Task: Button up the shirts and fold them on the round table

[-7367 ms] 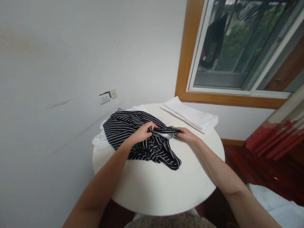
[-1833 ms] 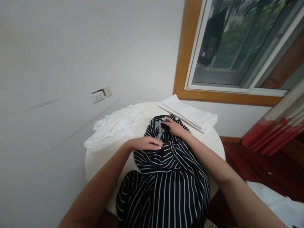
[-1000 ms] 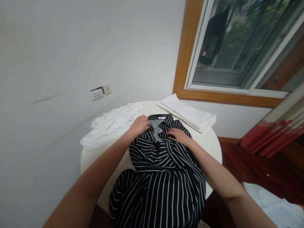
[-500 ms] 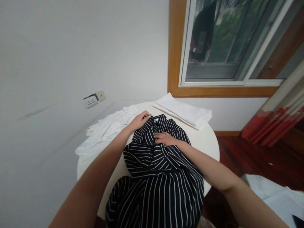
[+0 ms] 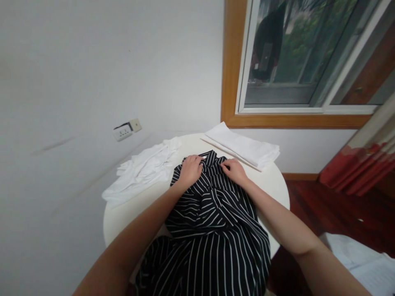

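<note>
Right grip [image 5: 235,172] has shifted from the front of the striped shirt [image 5: 212,209] to beside its collar [image 5: 211,156]; left grip [image 5: 190,169] rests opposite. Both are curled against fabric; whether either pinches it cannot be determined. Shirt lies on the desk [image 5: 273,187], overhanging the near edge.

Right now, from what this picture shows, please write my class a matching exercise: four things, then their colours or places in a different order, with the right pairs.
1. Shirt
2. Folded white cloth
3. Wall socket
4. Curtain

A. Red and cream
B. On the wall
C. Black with pale stripes
D. On the table, near the window frame

Pairs: 1-C, 2-D, 3-B, 4-A
</note>
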A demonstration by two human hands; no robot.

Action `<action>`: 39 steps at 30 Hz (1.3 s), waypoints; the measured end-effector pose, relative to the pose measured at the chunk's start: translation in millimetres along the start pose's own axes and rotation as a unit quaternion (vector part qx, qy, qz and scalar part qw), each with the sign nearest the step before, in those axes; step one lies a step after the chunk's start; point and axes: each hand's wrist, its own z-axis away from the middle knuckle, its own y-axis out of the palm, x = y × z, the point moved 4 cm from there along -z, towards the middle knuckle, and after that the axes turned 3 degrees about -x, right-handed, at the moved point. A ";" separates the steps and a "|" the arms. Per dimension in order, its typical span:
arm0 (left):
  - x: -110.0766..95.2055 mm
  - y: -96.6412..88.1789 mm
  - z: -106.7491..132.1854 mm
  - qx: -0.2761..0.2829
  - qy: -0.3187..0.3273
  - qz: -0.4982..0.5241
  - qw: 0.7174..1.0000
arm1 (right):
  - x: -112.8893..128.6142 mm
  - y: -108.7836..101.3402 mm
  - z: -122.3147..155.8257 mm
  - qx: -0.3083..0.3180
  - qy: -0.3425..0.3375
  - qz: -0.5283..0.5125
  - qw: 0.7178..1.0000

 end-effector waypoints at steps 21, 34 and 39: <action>27.6 32.8 52.5 0.176 -0.003 0.030 0.984 | -46.3 13.5 -1.5 0.053 0.118 0.112 0.985; 30.2 38.5 52.9 0.161 0.000 0.028 0.987 | -69.1 -44.7 -7.6 -0.082 0.180 0.181 0.963; 29.4 39.1 53.6 0.165 -0.004 0.015 0.986 | -67.0 -41.9 -4.1 -0.019 0.139 0.220 0.965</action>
